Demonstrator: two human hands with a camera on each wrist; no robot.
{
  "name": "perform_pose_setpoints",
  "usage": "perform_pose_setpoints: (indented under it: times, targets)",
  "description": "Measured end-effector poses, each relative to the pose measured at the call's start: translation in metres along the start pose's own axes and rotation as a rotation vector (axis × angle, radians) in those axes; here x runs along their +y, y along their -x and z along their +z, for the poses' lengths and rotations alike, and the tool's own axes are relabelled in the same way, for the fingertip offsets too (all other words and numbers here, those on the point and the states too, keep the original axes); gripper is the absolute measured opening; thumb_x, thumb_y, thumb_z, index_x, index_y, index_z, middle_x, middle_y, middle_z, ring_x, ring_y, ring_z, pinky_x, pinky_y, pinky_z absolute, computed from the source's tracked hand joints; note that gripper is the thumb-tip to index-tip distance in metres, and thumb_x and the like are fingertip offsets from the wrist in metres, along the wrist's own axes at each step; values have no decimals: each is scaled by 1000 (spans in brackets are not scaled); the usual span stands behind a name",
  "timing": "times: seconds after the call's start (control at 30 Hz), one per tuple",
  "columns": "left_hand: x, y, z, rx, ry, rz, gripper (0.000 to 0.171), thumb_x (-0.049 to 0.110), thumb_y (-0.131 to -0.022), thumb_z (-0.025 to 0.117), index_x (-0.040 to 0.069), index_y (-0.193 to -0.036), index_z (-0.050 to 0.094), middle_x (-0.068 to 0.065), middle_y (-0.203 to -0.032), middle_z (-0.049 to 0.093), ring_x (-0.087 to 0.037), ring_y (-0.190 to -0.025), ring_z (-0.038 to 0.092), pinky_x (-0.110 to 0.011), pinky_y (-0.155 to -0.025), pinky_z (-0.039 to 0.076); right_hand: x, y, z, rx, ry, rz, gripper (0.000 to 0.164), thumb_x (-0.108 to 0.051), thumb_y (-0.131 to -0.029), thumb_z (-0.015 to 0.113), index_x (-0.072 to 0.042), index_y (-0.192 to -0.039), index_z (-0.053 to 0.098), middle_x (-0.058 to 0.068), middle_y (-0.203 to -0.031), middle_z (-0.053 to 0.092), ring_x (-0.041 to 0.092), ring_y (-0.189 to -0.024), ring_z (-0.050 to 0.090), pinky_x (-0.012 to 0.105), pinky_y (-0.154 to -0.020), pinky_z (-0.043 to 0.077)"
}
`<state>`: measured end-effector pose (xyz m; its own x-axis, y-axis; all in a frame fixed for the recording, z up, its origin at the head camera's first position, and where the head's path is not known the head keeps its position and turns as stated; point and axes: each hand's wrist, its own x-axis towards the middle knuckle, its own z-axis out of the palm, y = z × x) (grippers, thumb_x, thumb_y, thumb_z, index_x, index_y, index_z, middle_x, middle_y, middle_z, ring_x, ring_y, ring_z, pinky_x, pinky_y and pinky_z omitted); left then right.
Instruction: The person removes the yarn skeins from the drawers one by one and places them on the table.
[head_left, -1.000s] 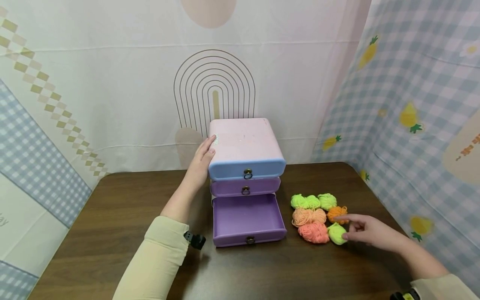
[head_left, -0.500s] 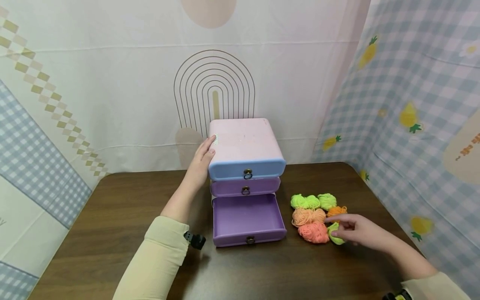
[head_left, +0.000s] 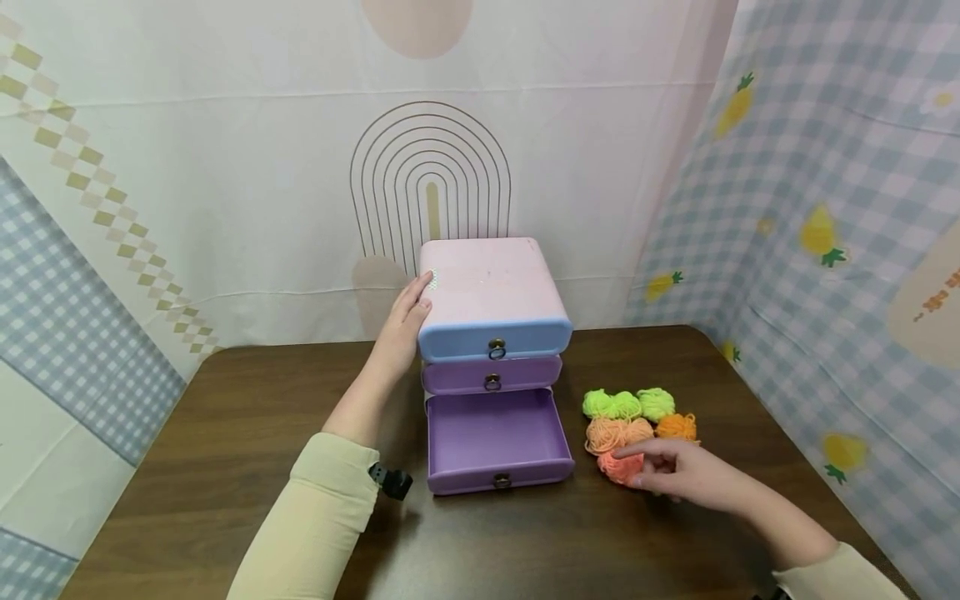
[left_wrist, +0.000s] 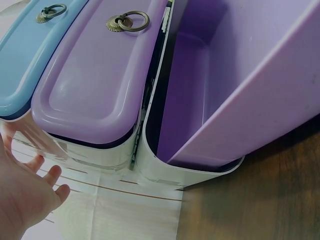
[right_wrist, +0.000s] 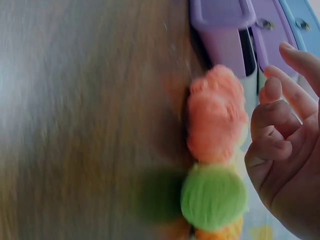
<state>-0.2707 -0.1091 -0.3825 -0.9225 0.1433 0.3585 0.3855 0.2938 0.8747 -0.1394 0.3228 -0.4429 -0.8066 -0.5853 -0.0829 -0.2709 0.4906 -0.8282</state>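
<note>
My left hand (head_left: 400, 333) rests against the left side of a small drawer cabinet (head_left: 487, 279) with a pink top. Its blue top drawer (head_left: 450, 342) and purple middle drawer (head_left: 453, 377) are pushed in. The purple bottom drawer (head_left: 457, 482) is pulled out, with nothing inside. My right hand (head_left: 697, 479) hovers over the coral yarn ball (head_left: 617, 468), thumb and index finger apart and the other fingers bent. Nothing is in its grasp. Beside the coral yarn, a green yarn ball (right_wrist: 214, 197) shows in the right wrist view; the hand mostly hides it in the head view.
Peach yarn (head_left: 611, 434), orange yarn (head_left: 677, 427) and yellow-green yarn balls (head_left: 611, 405) lie bunched to the right of the cabinet. Everything stands on a dark wooden table (head_left: 247, 467). A patterned cloth (head_left: 262, 167) hangs behind it, with another at the right.
My right hand has moved left from the green yarn ball at the front right to above the coral one. The left hand has stayed on the cabinet.
</note>
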Motion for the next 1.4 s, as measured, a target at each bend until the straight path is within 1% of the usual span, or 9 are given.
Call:
perform_pose_setpoints:
  times: [0.17, 0.23, 0.4, 0.6, 0.73, 0.83, 1.0, 1.17, 1.4]
  targets:
    - [1, 0, 1, 2, -8, 0, 53, 39, -103, 38, 27, -155, 37, -10, -163, 20, -23, -150, 15, -55, -118, 12, -8, -7, 14, -18, 5, -11, 36, -21, -95, 67, -5, -127, 65, -6, -71, 57, 1, -53, 49, 29, -44, 48]
    - [1, -1, 1, 4, -11, -1, 52, 39, -104, 38, 28, -154, 37, -9, -163, 21, -22, -150, 16, -54, -118, 13, -10, -10, 18, -24, 1, -18, 37, -22, -96, 67, -3, -128, 64, -6, -72, 58, 2, -54, 51, 30, -44, 48]
    - [1, -1, 2, 2, -6, 2, 52, 39, -104, 38, 27, -154, 37, -10, -163, 21, -22, -150, 15, -53, -118, 12, -13, -15, 29, -44, -11, -16, 39, -26, -96, 66, -6, -130, 63, -5, -72, 60, 4, -55, 53, 32, -44, 50]
    - [1, -2, 3, -3, -5, 3, 52, 39, -104, 38, 27, -155, 37, -7, -163, 21, -22, -150, 16, -52, -118, 13, -17, -20, 43, -38, -12, -48, 37, -25, -96, 66, -9, -130, 64, -8, -68, 58, 1, -53, 51, 30, -43, 49]
    - [0, -1, 4, -8, -4, 1, 52, 39, -104, 38, 28, -154, 37, -6, -163, 22, -22, -149, 16, -51, -119, 13, -22, -24, 54, -33, 4, -19, 39, -30, -96, 67, -15, -132, 63, -9, -68, 59, 1, -52, 50, 30, -43, 49]
    - [0, -1, 3, -11, -3, 8, 51, 39, -104, 38, 28, -155, 36, -5, -163, 22, -22, -149, 16, -52, -118, 13, -28, -29, 61, -36, 12, -3, 41, -33, -95, 67, -17, -132, 63, -8, -67, 59, 2, -51, 50, 29, -43, 49]
    - [-2, 0, 1, -5, -2, 12, 52, 40, -104, 38, 27, -155, 36, -7, -163, 22, -23, -149, 16, -53, -118, 13, -36, -37, 73, -74, -12, 23, 43, -35, -94, 67, -20, -134, 62, -7, -66, 59, 3, -50, 50, 28, -44, 48]
    - [-1, 1, 0, -8, 1, 8, 52, 39, -105, 38, 27, -155, 36, -9, -163, 21, -22, -150, 15, -52, -119, 12, -40, -46, 84, -107, -38, 28, 45, -32, -94, 68, -20, -137, 60, -5, -67, 59, 6, -50, 51, 28, -45, 48]
    - [-2, 0, -1, -15, -13, 20, 52, 39, -104, 38, 27, -155, 35, -8, -163, 22, -23, -149, 16, -52, -118, 13, -40, -57, 93, -138, -11, 19, 45, -35, -95, 66, -23, -138, 58, -6, -65, 60, 5, -49, 50, 25, -46, 47]
